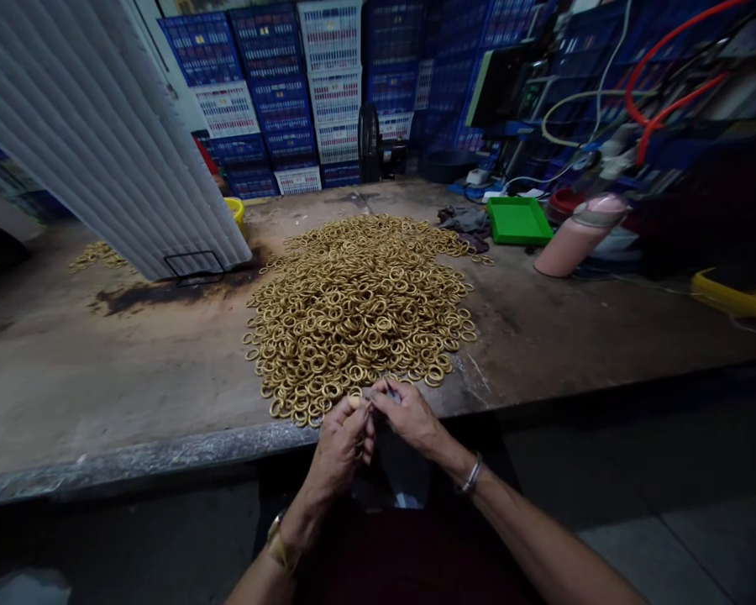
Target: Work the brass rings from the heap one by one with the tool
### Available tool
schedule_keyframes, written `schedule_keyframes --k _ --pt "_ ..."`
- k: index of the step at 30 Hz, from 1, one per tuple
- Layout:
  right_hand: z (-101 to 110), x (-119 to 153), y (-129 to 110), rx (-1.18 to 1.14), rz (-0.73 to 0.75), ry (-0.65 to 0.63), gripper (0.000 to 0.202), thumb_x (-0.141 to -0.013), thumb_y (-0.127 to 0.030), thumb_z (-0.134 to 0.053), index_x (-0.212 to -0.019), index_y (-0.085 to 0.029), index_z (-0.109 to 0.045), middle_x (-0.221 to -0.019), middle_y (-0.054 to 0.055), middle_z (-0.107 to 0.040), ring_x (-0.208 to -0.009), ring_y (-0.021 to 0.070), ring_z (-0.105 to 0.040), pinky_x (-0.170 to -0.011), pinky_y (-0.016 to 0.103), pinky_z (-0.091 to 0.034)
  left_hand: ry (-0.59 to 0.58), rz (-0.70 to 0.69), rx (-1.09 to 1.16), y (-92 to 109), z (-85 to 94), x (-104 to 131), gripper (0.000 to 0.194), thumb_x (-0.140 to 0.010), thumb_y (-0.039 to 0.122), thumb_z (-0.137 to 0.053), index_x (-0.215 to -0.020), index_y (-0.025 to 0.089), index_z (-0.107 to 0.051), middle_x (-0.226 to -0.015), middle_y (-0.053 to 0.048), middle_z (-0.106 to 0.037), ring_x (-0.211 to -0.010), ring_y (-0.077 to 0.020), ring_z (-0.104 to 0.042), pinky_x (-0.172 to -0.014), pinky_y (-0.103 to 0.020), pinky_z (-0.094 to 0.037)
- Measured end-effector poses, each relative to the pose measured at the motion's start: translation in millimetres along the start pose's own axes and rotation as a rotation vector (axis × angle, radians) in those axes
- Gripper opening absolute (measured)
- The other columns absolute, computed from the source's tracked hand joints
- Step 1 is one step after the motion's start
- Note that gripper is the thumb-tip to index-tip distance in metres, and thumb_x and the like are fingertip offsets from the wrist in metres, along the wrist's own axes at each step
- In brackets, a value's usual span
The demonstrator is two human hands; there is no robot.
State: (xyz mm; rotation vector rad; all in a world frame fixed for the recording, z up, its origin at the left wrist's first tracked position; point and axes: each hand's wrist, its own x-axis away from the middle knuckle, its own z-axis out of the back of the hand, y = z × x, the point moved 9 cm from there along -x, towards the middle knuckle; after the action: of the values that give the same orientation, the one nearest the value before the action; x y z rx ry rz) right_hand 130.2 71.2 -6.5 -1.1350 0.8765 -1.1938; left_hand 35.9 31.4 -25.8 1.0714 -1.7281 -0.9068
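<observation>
A broad heap of brass-coloured rings [359, 311] lies on the worktable [164, 378] in front of me. My left hand [345, 437] is at the near edge of the heap, its fingers curled and pinched together. Close against it, my right hand [409, 413] is also closed, with thumb and fingertips meeting those of the left. Whatever is between the fingertips is too small and too covered to make out. Several rings lie just beyond the knuckles of both hands.
A ribbed translucent panel [119, 143] stands at the left in a black wire holder [195, 267]. On the right are a green tray [518, 220], a pink bottle [576, 239] and a dark cloth [464, 223]. Stacked blue and white crates [331, 84] line the back.
</observation>
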Motion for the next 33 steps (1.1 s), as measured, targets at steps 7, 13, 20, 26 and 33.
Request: schedule_keyframes --k 7,13,20,26,33 --pt "1.4 13.2 -8.3 0.431 0.235 -0.011 0.012 -0.078 -0.019 -0.045 -0.077 -0.019 -0.057 -0.066 0.000 -0.058 -0.060 0.0114 -0.049 -0.058 0.021 -0.034 0.078 -0.057 -0.125 7.5 1.6 0.1 0.029 -0.076 0.046 -0.053 -0.075 0.018 -0.047 -0.060 0.005 -0.048 -0.043 -0.0045 -0.042 -0.039 -0.016 -0.033" --pt "-11.8 20.9 -10.0 0.640 0.301 -0.083 0.014 -0.070 -0.010 -0.044 -0.075 -0.018 -0.054 -0.069 0.002 -0.060 -0.064 0.0134 -0.052 -0.058 0.022 -0.031 0.115 -0.106 -0.240 12.5 0.2 1.6 0.026 -0.078 0.043 -0.051 -0.074 0.017 -0.046 -0.059 0.005 -0.047 -0.045 -0.0051 -0.041 -0.040 -0.016 -0.033" --pt "-6.9 15.8 0.6 0.795 0.187 -0.099 0.023 -0.072 -0.012 -0.044 -0.090 -0.021 -0.056 -0.074 0.002 -0.063 -0.068 0.0145 -0.056 -0.057 0.023 -0.029 0.104 -0.161 -0.256 14.2 0.3 13.9 0.025 -0.079 0.040 -0.051 -0.071 0.017 -0.046 -0.056 0.005 -0.046 -0.044 -0.0045 -0.041 -0.042 -0.015 -0.034" --pt "8.3 2.4 -1.6 0.872 0.136 0.063 0.023 -0.075 -0.015 -0.047 -0.096 -0.021 -0.056 -0.079 0.003 -0.065 -0.071 0.0154 -0.058 -0.059 0.023 -0.029 -0.044 0.000 0.039 -0.5 -12.1 23.7 0.022 -0.081 0.039 -0.051 -0.078 0.018 -0.047 -0.061 0.005 -0.049 -0.043 -0.0041 -0.042 -0.039 -0.015 -0.032" --pt "-9.4 -22.0 -23.4 0.922 0.183 0.090 0.019 -0.081 -0.026 -0.048 -0.099 -0.022 -0.053 -0.089 0.003 -0.065 -0.081 0.0167 -0.059 -0.063 0.024 -0.031 0.055 0.089 0.357 -16.9 10.1 14.4 0.025 -0.076 0.037 -0.059 -0.075 0.014 -0.048 -0.080 -0.004 -0.059 -0.051 -0.0055 -0.048 -0.039 -0.015 -0.034"
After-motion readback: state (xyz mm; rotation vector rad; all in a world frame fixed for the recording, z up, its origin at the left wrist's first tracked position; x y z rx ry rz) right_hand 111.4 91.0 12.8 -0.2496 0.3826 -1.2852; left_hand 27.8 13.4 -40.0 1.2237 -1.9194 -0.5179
